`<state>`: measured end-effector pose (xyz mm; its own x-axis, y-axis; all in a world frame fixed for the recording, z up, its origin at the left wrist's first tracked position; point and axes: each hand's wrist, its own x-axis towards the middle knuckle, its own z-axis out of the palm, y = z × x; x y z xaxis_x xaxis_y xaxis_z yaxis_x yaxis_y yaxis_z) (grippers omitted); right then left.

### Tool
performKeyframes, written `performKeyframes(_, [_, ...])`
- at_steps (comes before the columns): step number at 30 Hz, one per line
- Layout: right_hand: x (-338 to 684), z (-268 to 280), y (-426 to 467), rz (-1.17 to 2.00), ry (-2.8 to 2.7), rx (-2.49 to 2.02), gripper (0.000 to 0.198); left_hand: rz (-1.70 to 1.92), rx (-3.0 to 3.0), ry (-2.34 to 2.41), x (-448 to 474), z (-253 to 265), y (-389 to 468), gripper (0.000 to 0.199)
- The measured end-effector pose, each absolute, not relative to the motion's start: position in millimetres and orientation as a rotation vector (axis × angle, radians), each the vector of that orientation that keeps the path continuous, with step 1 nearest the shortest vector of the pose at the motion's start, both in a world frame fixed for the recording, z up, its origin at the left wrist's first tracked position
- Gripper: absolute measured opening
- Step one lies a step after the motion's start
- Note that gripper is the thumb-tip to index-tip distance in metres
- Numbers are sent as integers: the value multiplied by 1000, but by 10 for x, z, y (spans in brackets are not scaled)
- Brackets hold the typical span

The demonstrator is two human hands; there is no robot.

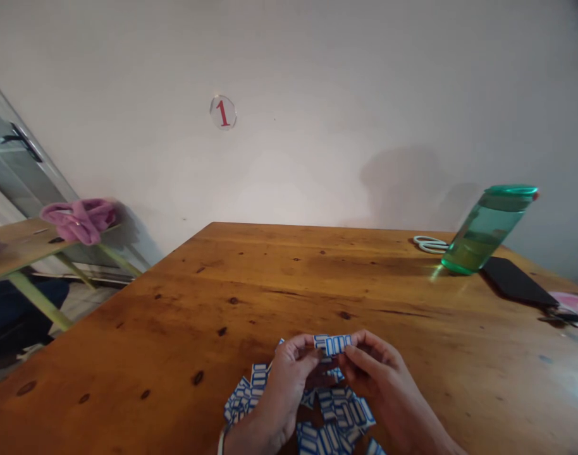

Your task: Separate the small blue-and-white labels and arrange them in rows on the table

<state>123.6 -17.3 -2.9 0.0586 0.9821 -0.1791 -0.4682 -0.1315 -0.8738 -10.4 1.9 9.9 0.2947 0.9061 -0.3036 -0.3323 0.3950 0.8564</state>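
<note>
My left hand [289, 379] pinches a small white label sheet with blue-outlined boxes [320, 339] between thumb and fingers. A second sheet of the same kind [337, 345] is pinched in my right hand [374, 366], and it overlaps the first at the edge. Both sheets are held just above the wooden table. Under and around my hands lies a loose pile of similar blue-and-white label sheets [343, 407]. Part of the pile [244, 395] shows left of my left wrist; my hands and forearms hide some of it.
A green water bottle [488, 230] stands at the right on the wooden table [270, 284]. Beside it are a coiled white cable [430, 244], a black flat device [519, 281] and a pink item [573, 303]. Another table at left holds a pink cloth [83, 220].
</note>
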Motion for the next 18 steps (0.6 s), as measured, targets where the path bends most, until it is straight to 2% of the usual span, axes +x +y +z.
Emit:
performKeyframes(5, [1199, -16, -186, 1430, -655, -1103, 25, 960, 810, 950, -91, 66, 14, 15])
performKeyframes(10, [1188, -45, -189, 1360, -709, -1233, 27, 906, 850, 926, -77, 116, -11, 22])
performKeyframes(18, [1255, 90, -212, 1297, -1054, -1297, 22, 976, 900, 962, -111, 127, 27, 15])
